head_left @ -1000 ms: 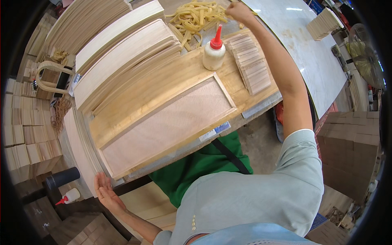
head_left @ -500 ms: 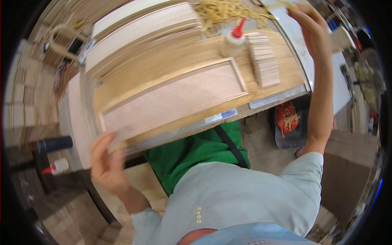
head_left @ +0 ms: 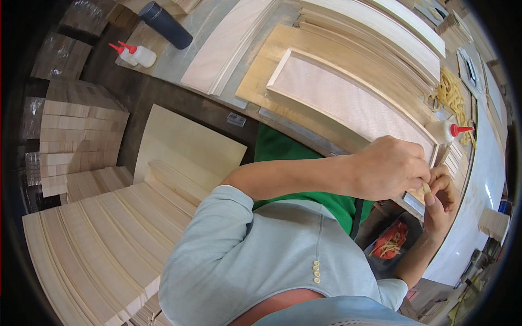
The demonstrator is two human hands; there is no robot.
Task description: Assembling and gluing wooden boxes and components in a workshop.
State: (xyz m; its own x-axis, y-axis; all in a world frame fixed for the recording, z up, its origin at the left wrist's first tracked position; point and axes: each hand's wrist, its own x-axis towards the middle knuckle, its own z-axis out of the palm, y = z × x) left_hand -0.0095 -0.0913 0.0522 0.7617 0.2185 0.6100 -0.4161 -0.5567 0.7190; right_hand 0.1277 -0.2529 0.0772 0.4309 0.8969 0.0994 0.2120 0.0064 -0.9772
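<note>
Red printed bag (head_left: 389, 245) below the bench edge – small grey label (head_left: 236, 119) on the bench's front rim

Bright, even daylight-like light fills the scene, with soft shadows only. A pale glare streak lies on the glossy white tabletop (head_left: 478, 217) at right. Fisheye bending curves straight boards toward the black, vignetted rim; the centre stays reasonably sharp
</note>
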